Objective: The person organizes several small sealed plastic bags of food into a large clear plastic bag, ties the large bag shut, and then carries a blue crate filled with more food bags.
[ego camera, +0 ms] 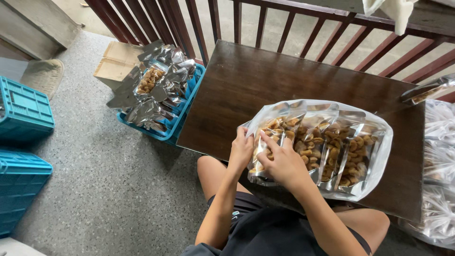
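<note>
speckled floor (118,189), dark wooden railing (265,23)

Snack pouches (327,147) in big bag (379,156) on table (246,90), crate (177,124) left of table

Glossy clear plastic bag (379,156) of shiny foil pouches (332,151) on smooth dark wooden table (265,90); rough speckled stone floor (113,180).
</note>
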